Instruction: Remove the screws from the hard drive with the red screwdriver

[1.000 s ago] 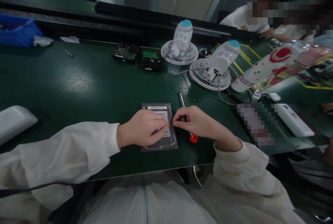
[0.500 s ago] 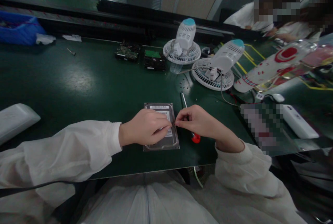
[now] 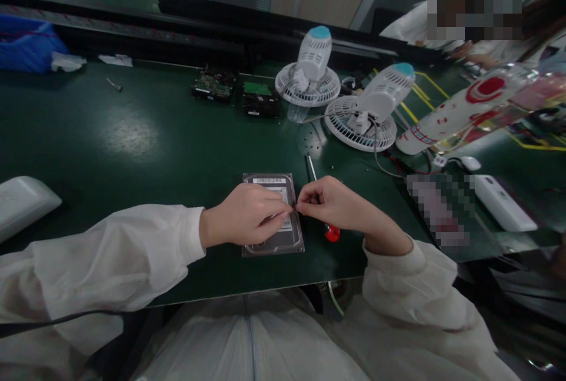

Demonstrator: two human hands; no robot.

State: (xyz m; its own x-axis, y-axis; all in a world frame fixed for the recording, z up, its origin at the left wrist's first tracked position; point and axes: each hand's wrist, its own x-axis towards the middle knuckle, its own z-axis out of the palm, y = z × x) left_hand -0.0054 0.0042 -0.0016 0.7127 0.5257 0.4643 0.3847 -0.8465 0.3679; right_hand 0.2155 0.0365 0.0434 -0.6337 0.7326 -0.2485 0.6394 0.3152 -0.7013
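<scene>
A silver hard drive (image 3: 283, 242) with a white label lies flat on the green table in front of me. My left hand (image 3: 260, 213) rests over it, thumb and forefinger closed at the drive's right edge; what they pinch is hidden. From the other side my right hand (image 3: 329, 204) meets it there, its fingertips pinched together and anything between them too small to make out. Beneath the right hand lies a screwdriver (image 3: 332, 233), its red handle end and metal shaft showing on either side of the hand.
Several tiny screws (image 3: 312, 146) lie beyond the screwdriver. Two circuit-board-faced drives (image 3: 260, 104) sit farther back, beside two white fans (image 3: 313, 53). A patterned bottle (image 3: 442, 118) and a white box (image 3: 504, 203) are on the right, a blue bin (image 3: 26, 45) far left. Co-workers sit at back right.
Both hands stay at the drive's right edge with their fingertips pinched. The view has shifted slightly; nothing else has visibly moved.
</scene>
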